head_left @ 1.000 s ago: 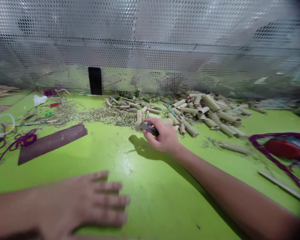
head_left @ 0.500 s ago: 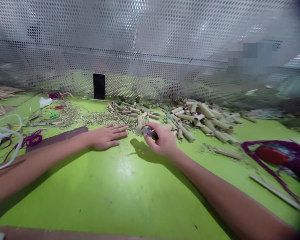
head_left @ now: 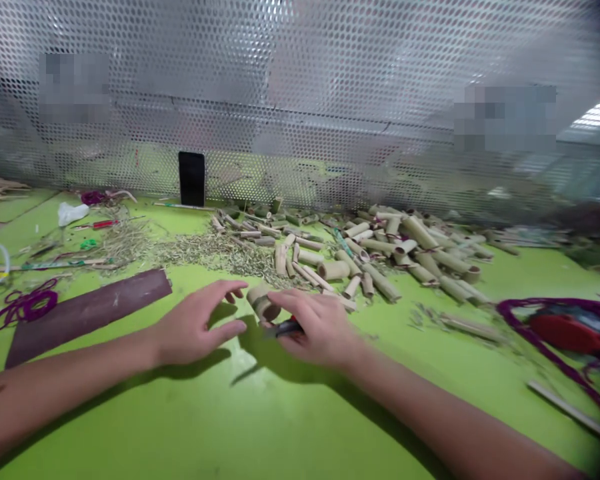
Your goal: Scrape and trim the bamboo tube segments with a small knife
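Observation:
My right hand [head_left: 317,327] is closed on a utility knife [head_left: 286,327], its blade pointing left. A short bamboo tube [head_left: 261,300] is at the fingertips of that hand, just above the knife; whether the fingers grip it or only touch it I cannot tell. Close by on the left, my left hand [head_left: 195,323] is open, thumb and fingers apart and curved toward the tube, with nothing in it. Behind the hands, a heap of cut bamboo tubes [head_left: 380,248] lies on the green table [head_left: 260,420].
Bamboo shavings [head_left: 200,253] spread behind my left hand. A brown strip [head_left: 93,310] lies beside my left forearm, near purple cord [head_left: 37,303]. A phone [head_left: 192,179] leans on a perforated metal screen [head_left: 300,153]. To the right are a red object [head_left: 567,331] and a thin stick [head_left: 573,410].
My left hand has lifted from flat on the table and turned toward the right hand. My right hand has come nearer with the knife, and a bamboo tube is now at its fingertips.

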### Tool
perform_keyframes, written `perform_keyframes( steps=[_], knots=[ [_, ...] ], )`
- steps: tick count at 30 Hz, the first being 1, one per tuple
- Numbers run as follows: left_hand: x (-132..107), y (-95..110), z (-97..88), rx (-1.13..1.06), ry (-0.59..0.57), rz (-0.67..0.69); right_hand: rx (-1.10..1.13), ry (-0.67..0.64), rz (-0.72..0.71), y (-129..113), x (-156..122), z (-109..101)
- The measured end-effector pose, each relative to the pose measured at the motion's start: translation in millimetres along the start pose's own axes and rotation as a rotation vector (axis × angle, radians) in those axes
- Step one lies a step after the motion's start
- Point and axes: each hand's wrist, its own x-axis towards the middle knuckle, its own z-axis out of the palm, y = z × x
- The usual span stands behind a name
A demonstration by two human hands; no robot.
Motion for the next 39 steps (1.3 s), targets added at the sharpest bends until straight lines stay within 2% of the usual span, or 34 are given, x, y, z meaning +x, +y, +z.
perform_keyframes(
  steps=[3, 8, 10, 16, 19, 22, 29, 34, 39],
  knots=[
    [3.1, 9.4, 2.6, -0.232, -0.078, -0.053, -0.055, 0.046, -0.083, -10.2, 5.6, 1.8],
    [6.0, 6.4, -3.0, -0.125, -0.053, -0.049, -0.019, -0.052, -0.094, -12.7, 6.8, 2.1],
    [5.9, 3.1, -5.9, -0.042, -0.065, -0.005, 0.027, -0.117, -0.047, -7.9, 5.0, -0.4],
    [7.3, -3.1, -9.9, 0.173, -0.099, 0.104, 0.085, -0.391, 0.296, -0.7, 5.8, -9.8],
    [7.9, -2.7, -11.2, 0.226, -0.087, 0.088, 0.103, -0.470, 0.338, -8.3, 10.3, -8.6],
    [7.9, -2.0, -12.4, 0.219, -0.100, 0.101, 0.072, -0.526, 0.312, -16.3, 14.2, -4.3],
    [6.4, -3.9, -13.3, 0.142, -0.097, 0.179, -0.016, -0.499, 0.269, -25.3, 17.1, -0.9],
    [5.3, -2.2, -12.2, 0.148, -0.085, 0.153, -0.044, -0.453, 0.242, -31.3, 17.5, -2.2],
    [5.3, -2.1, -12.6, 0.144, -0.081, 0.159, -0.018, -0.480, 0.265, -30.5, 18.4, -2.6]
  ],
)
